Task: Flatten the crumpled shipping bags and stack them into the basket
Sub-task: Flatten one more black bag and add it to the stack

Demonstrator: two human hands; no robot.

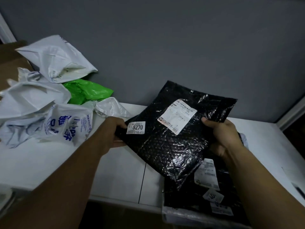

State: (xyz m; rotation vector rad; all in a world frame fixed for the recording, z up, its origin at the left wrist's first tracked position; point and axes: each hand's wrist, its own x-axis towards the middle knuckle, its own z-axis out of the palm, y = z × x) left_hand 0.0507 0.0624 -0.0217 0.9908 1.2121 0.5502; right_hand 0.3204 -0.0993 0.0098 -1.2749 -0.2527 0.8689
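A person at a white desk (49,162) holds a black bubble-lined shipping bag (170,151) by its two side edges, clear of the desktop and tilted. The left hand (113,133) pinches the near-left edge beside a sticker reading 5270 (135,127), thumb on top and fingers underneath. The right hand (221,134) grips the opposite edge the same way, thumb over the top face and fingers curled below. The bag looks largely smoothed out, its larger address label (177,119) facing up.

Its lower corner hangs over what appears to be the pale-rimmed basket (175,212) at the desk's near-right edge, where another black labelled bag (186,199) already lies flat.

To the left waits a heap of crumpled white bags (33,100), some printed in blue, with a green bag (87,90) wedged among them against the grey wall (165,38).

The step in hand seems to be the stacking of this flattened bag. The next move would call for squaring it with the bag below, lowering it level so no air or fold is trapped, and letting go with both hands together. After that, the heap on the left offers the next bag to flatten.
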